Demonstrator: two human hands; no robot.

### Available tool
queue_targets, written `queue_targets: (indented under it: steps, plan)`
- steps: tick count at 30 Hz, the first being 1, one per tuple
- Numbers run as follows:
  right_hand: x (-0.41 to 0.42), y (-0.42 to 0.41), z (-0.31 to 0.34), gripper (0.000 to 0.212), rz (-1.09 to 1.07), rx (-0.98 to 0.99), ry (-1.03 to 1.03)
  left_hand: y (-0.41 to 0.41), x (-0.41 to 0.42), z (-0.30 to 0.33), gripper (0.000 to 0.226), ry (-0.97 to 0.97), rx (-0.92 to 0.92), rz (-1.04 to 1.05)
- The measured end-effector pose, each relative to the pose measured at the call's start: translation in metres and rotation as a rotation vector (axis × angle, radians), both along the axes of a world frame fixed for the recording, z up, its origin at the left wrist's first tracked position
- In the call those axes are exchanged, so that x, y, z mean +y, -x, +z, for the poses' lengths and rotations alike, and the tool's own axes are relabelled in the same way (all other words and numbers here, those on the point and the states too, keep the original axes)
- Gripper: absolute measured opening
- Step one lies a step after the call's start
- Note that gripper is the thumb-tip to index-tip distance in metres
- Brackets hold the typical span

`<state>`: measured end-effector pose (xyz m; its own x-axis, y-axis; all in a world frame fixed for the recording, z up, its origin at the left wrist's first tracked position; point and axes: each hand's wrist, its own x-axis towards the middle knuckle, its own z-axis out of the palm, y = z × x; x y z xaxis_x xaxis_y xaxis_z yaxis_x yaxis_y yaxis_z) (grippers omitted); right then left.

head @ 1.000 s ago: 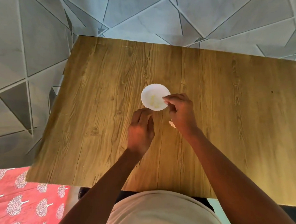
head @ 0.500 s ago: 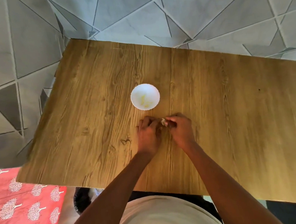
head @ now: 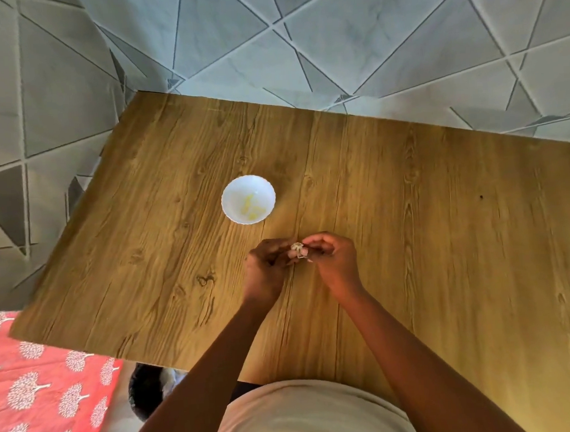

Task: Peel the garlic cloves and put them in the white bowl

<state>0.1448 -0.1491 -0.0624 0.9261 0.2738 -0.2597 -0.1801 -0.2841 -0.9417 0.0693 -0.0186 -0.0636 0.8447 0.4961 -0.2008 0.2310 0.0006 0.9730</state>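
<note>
Both hands are pinching a small, papery-skinned pale garlic clove [head: 298,250] between them, the left hand [head: 266,270] and right hand [head: 334,263] curling their grip onto it just above the wood-grain bench [head: 444,222]. Beyond, a small white scalloped bowl [head: 232,194] is holding a few peeled yellowish cloves [head: 252,207]; this clove's peeling appears unfinished.

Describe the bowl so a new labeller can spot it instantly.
Start at the wood-grain table that fills most of the head view. Near its middle, just beyond the two hands working a papery garlic clove, sits the small round white bowl with a scalloped rim. It is the only dish there, holding a few pale yellow peeled garlic cloves.
</note>
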Motion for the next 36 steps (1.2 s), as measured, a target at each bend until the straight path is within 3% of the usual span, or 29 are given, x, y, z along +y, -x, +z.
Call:
queue_targets:
  steps: [3, 8, 12, 20, 28, 36]
  plan:
    - [0.000, 0.003, -0.004, 0.026, -0.014, 0.008, -0.018, -0.001, 0.000, 0.000, 0.024, 0.083, 0.023, 0.020]
    - [0.003, 0.008, -0.002, 0.021, -0.049, 0.156, -0.119, -0.002, 0.008, -0.005, 0.023, -0.004, 0.026, -0.020]
    - [0.000, 0.012, 0.000, 0.015, -0.094, 0.116, -0.159, -0.003, 0.011, -0.005, 0.019, 0.025, 0.027, -0.031]
    - [-0.002, 0.006, -0.003, 0.016, 0.005, 0.074, -0.029, -0.005, 0.018, -0.013, 0.023, -0.043, 0.045, -0.101]
    - [-0.004, -0.001, 0.004, 0.017, 0.156, -0.095, 0.116, -0.007, 0.019, -0.017, 0.022, -0.114, 0.058, -0.090]
    - [0.001, -0.001, 0.008, 0.019, 0.112, -0.053, 0.140, -0.004, 0.021, -0.013, 0.021, -0.277, -0.021, -0.117]
